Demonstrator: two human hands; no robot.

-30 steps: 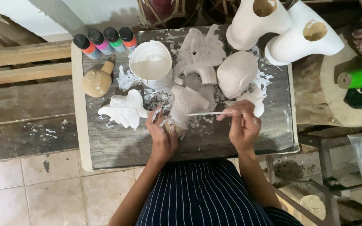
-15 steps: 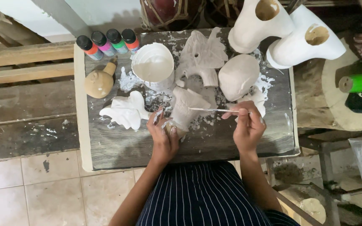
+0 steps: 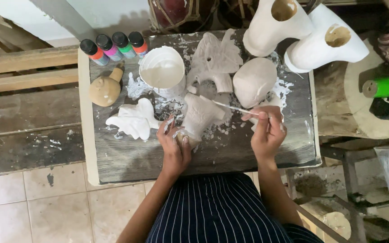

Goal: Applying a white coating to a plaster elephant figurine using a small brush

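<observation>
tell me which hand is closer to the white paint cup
Left. The left hand holds the carved figure just below the white paint cup; the right hand holds a brush farther off, to its lower right.

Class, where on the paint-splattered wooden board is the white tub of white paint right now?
In the head view, the white tub of white paint stands at the board's far edge, left of centre, just right of the four small paint bottles and left of the unpainted carved figure.

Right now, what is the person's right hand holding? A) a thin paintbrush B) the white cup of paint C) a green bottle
A: the right hand pinches a thin paintbrush whose tip reaches the carved figure that the left hand steadies.
</observation>
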